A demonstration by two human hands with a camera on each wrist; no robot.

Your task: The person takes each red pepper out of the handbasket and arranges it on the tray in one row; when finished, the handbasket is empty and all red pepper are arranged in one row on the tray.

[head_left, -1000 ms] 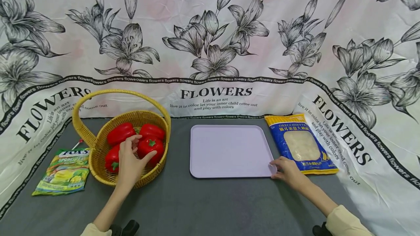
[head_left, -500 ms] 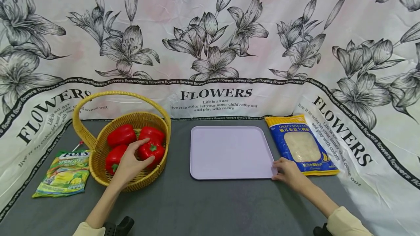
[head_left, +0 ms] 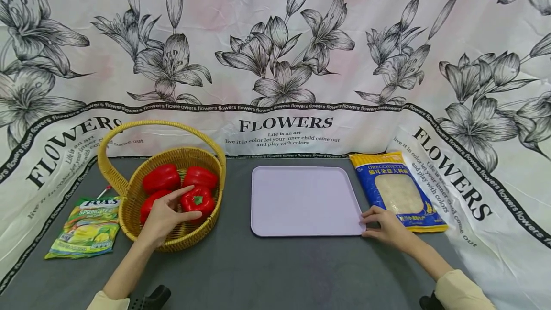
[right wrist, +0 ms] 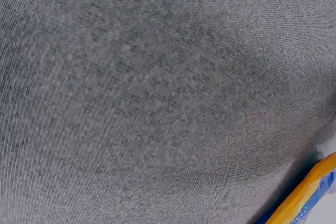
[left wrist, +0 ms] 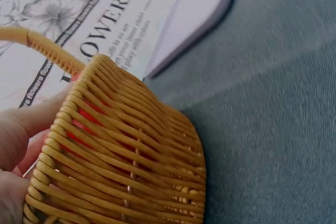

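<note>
A flower-print cloth (head_left: 284, 80) backs a grey table (head_left: 275, 271). In the basket (head_left: 189, 240) lie four red peppers (head_left: 161, 178); the left hand (head_left: 161, 219) partly covers one, and another is half hidden behind the front-right pepper (head_left: 202, 202). That hand's thumb and fingers reach to the front-right pepper's left side; whether they grip it I cannot tell, as the wicker blocks the left wrist view. The right hand (head_left: 385, 226) pinches the tray (head_left: 303, 200) near its front-right corner, but is out of its own wrist view, which catches only a cut-off bit of the pasta bag (head_left: 396, 190).
</note>
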